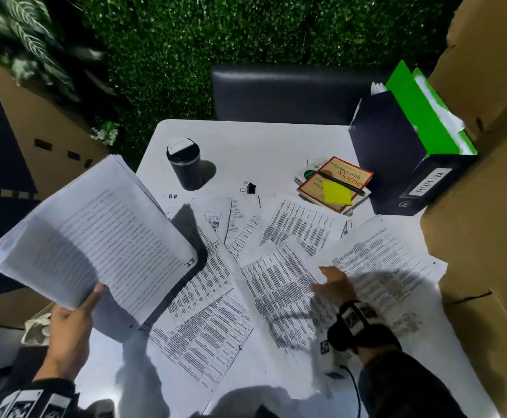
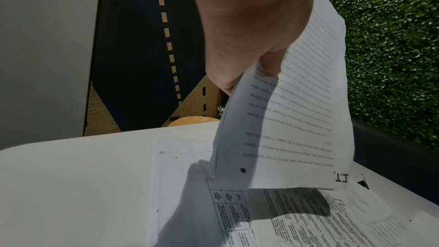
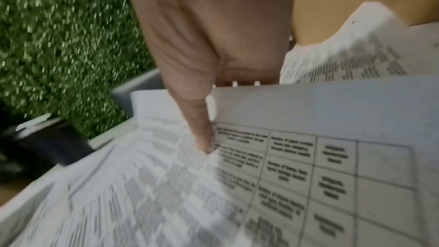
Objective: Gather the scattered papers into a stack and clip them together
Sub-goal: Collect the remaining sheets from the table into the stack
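Note:
My left hand (image 1: pixel 74 315) holds a gathered stack of printed papers (image 1: pixel 95 236) by its near edge, lifted and tilted above the table's left side. In the left wrist view the hand (image 2: pixel 249 35) pinches the stack (image 2: pixel 297 110), marked "I.T." at a corner. Several loose sheets (image 1: pixel 210 312) lie fanned over the white table (image 1: pixel 276 146). My right hand (image 1: pixel 333 286) is on the sheets at the right. Its thumb (image 3: pixel 202 129) presses on a sheet printed with a table (image 3: pixel 308 157), and its fingers are tucked behind that sheet's edge. A black binder clip (image 1: pixel 248 187) sits beyond the papers.
A black lidded cup (image 1: pixel 185 164) stands at the back left. Books with a yellow note and a pen (image 1: pixel 336 182) lie at the back right beside a dark binder with green folders (image 1: pixel 403 164). Cardboard (image 1: pixel 487 206) rises along the right edge. A dark chair (image 1: pixel 276 92) stands behind.

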Demonstrator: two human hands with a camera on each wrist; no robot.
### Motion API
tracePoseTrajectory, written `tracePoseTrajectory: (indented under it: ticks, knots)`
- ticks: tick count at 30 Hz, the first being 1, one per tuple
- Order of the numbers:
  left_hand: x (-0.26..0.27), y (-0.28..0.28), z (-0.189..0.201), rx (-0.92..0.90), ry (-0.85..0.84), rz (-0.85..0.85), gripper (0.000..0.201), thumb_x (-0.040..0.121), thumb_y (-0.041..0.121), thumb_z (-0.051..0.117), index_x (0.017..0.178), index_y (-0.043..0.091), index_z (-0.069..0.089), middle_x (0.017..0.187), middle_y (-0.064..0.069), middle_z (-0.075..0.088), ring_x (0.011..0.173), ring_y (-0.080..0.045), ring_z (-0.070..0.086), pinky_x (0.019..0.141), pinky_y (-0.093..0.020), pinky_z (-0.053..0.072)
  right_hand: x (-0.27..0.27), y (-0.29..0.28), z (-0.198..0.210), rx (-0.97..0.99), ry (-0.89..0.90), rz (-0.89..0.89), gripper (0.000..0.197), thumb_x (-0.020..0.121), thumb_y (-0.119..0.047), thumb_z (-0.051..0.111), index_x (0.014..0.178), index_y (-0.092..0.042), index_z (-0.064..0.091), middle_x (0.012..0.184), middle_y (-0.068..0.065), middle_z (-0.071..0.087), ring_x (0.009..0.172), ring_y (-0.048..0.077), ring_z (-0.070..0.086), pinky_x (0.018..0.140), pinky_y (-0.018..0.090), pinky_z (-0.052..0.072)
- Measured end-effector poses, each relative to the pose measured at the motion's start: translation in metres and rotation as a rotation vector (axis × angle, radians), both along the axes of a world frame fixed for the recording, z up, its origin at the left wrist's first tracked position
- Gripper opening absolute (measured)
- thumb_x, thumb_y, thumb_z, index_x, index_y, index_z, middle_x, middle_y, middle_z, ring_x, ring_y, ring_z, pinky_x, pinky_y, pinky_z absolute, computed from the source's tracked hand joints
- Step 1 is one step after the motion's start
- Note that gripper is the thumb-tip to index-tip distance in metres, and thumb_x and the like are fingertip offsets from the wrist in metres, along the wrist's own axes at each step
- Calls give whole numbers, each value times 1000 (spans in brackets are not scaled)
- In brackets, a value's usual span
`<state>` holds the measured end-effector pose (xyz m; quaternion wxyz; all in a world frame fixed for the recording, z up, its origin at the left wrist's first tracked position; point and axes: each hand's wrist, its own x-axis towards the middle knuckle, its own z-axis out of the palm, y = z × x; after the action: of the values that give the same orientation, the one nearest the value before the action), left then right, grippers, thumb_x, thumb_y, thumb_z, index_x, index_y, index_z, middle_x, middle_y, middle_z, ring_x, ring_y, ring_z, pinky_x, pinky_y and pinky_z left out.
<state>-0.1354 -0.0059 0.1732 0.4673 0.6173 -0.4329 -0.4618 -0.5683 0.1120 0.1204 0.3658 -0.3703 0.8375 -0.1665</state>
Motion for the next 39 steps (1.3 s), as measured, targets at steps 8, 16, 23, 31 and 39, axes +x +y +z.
tracePoseTrajectory:
  ticks: [8, 16, 23, 31, 39]
  knots:
    - [12, 9, -7, 17, -52, 9, 14, 89, 3, 62, 99, -6, 61, 100, -14, 57, 100, -25, 49, 76, -29, 43, 34, -10, -23, 150, 336, 50, 42, 82, -25, 63, 120, -11, 55, 109, 13, 69, 101, 29, 64, 87, 33, 49]
    - [16, -1, -24, 47, -44, -61, 18, 91, 6, 60, 73, 6, 62, 80, -14, 58, 83, -25, 52, 70, -30, 43, -27, -20, 53, -76, 43, -72, 62, 67, -23, 75, 122, 1, 57, 105, 24, 68, 85, 25, 64, 62, 26, 47]
    - [31, -13, -33, 99, -47, -82, 21, 88, 17, 68, 102, 1, 67, 104, -24, 65, 100, -31, 59, 77, -36, 46, -13, -62, 144, -507, -427, -183, 47, 82, 8, 62, 126, -7, 55, 109, 4, 68, 100, 22, 64, 76, 20, 57]
    - [70, -32, -3, 82, 38, 90, 2, 90, 13, 65, 89, 14, 66, 93, -4, 64, 96, -26, 58, 84, -37, 46, 83, -164, 58, -268, -456, 3, 64, 67, -8, 83, 125, -4, 55, 123, 15, 64, 113, 30, 61, 100, 45, 46]
    - [125, -35, 1, 104, 12, 178, 4, 90, 11, 64, 88, 12, 67, 96, -11, 67, 98, -30, 60, 83, -39, 49, 176, -189, -9, 121, 231, 205, 76, 76, -37, 73, 138, -13, 37, 136, 14, 45, 125, 37, 44, 100, 45, 42]
